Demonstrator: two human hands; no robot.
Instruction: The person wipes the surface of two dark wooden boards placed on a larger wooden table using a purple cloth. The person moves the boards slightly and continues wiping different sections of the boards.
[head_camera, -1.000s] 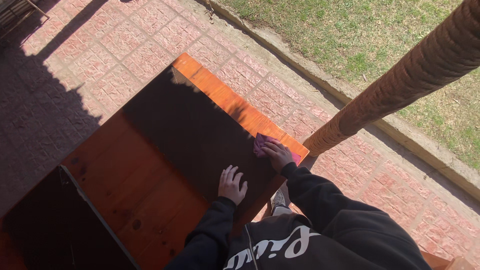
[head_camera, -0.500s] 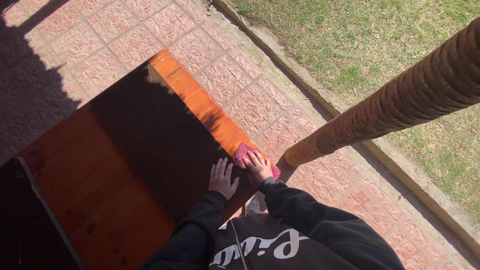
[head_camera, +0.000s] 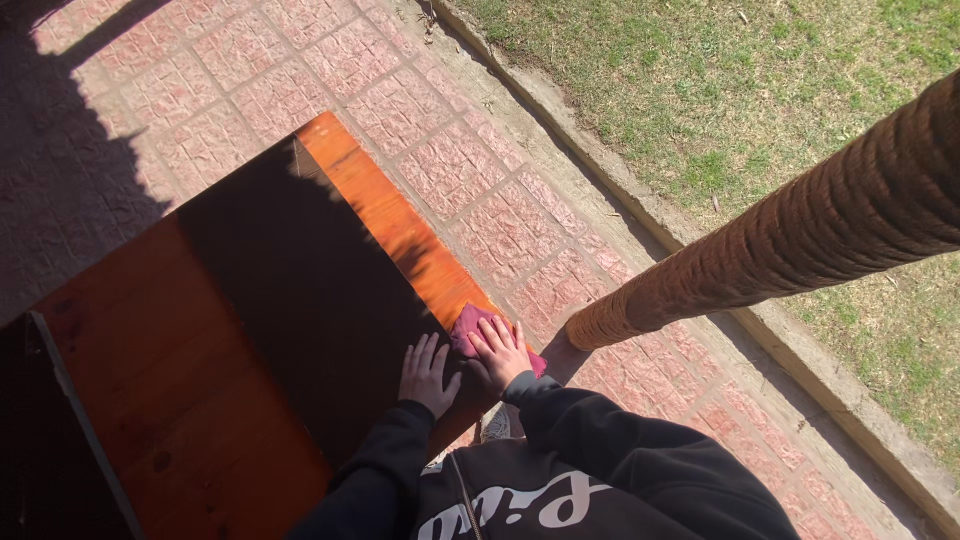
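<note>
At the bottom of the frame we see our dark sleeves (head_camera: 620, 470) reaching up toward the lower centre. Just beyond, a textured brown post (head_camera: 800, 240) slants from the middle to the right edge, and its base meets the paving right beside our hands. We work on an orange-brown wooden tabletop (head_camera: 200, 340), half of it under a dark shadow, filling the left and centre. Around it lies pinkish brick paving (head_camera: 250, 50); past a concrete kerb (head_camera: 600, 160), grass (head_camera: 750, 80) fills the upper right. Our left hand (head_camera: 427, 374) lies flat and open on the wood, holding nothing. Our right hand (head_camera: 500, 352), fingers spread, presses a magenta cloth (head_camera: 470, 327) against the table's near edge, just beside the left.
</note>
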